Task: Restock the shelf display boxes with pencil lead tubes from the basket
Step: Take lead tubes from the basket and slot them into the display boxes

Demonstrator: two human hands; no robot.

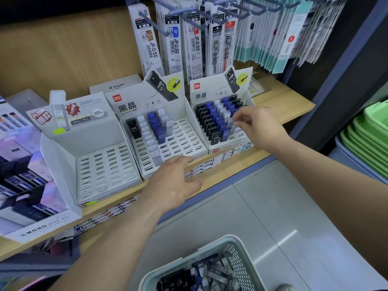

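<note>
Stock: lead tubes, slim flat rectangular cases in glossy plastic, coloured black, blue and clear, with white "HB 0.7" print. A loose heap lies in the basket at the bottom of view, below both arms. It is pale grey-green plastic with a rounded rim and perforated walls.

More tubes stand upright in slotted white cardboard boxes on the wooden shelf. The right box is packed in rows of black, blue and clear. The middle box is part filled. The left box shows rows of open slots.

The left hand has straight, spread fingers and holds nothing, over the middle box's front lip. The right hand is at the right box, fingers curled toward the clear tubes. Fingertips are blurred, so I cannot tell whether they pinch one.
</note>
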